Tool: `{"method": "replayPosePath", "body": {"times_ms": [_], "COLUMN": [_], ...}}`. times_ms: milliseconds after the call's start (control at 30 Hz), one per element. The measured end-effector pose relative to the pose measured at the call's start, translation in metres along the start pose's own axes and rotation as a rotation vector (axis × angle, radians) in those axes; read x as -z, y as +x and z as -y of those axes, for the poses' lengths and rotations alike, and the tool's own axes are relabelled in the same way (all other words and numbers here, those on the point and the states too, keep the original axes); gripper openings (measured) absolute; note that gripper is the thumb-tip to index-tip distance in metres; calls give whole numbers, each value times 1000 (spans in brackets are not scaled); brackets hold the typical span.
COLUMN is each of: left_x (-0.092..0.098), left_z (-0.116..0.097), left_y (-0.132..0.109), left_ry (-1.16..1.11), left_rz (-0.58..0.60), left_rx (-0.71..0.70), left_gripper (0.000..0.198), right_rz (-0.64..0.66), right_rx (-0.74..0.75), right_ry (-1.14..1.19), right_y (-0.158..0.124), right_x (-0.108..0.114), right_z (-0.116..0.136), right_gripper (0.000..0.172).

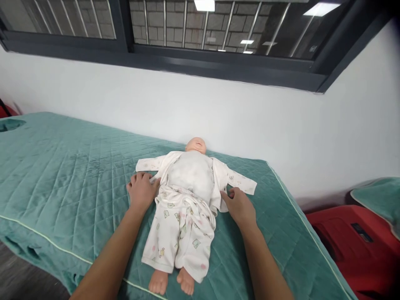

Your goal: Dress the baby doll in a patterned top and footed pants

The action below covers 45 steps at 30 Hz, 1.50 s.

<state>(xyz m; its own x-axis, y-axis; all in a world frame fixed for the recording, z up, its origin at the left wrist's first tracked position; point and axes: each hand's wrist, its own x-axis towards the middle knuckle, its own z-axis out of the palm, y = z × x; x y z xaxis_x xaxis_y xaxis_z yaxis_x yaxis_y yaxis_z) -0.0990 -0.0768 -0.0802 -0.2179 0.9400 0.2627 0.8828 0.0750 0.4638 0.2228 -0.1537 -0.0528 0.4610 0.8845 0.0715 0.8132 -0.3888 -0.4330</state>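
Note:
A baby doll [195,146] lies on its back on a green quilted bed cover [62,166], head toward the wall. It wears white printed trousers [178,233] and a white top [190,175] lying open at both sides. My left hand [141,191] rests at the doll's left side, its fingers curled on the edge of the open top. My right hand [239,205] lies at the other side, fingers closed on the top's other edge near the sleeve. The doll's bare feet [171,282] point toward me.
The bed stands against a white wall [281,125] under a dark-framed window [218,62]. A red object [350,237] sits to the right of the bed, with another green cover [378,200] beyond it. The bed's front edge runs along the lower left.

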Motion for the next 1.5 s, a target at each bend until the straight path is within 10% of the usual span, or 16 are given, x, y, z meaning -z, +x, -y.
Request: {"method": "replayPosePath", "body": {"times_ms": [167,500,867,1167,1300,1500], "left_x": [1,12,7,3,12,22], "left_z": [4,20,27,20,3,-5], "left_y": [-1,3,1,-3,-15,-25], "left_ry": [-161,-662,-660,-403,-551,-523], "left_rz": [8,-341,-397,-446,-219,247], "left_rx": [-66,307,341,1,-174,-315], "left_gripper": [22,27,25,21,21,22], "right_rz": [8,-201,-395,-405,-70,59], "right_rx": [78,-89,-248,418,616,637], "right_ry": [36,565,286,234,194,111], "right_y": [-5,-10,-18,-43,-59,-61], "right_x": [2,9,28,10,4,5], "right_z": [1,-21,-60,-18,6,12], "right_gripper": [29,36,39,22,19,20]}}
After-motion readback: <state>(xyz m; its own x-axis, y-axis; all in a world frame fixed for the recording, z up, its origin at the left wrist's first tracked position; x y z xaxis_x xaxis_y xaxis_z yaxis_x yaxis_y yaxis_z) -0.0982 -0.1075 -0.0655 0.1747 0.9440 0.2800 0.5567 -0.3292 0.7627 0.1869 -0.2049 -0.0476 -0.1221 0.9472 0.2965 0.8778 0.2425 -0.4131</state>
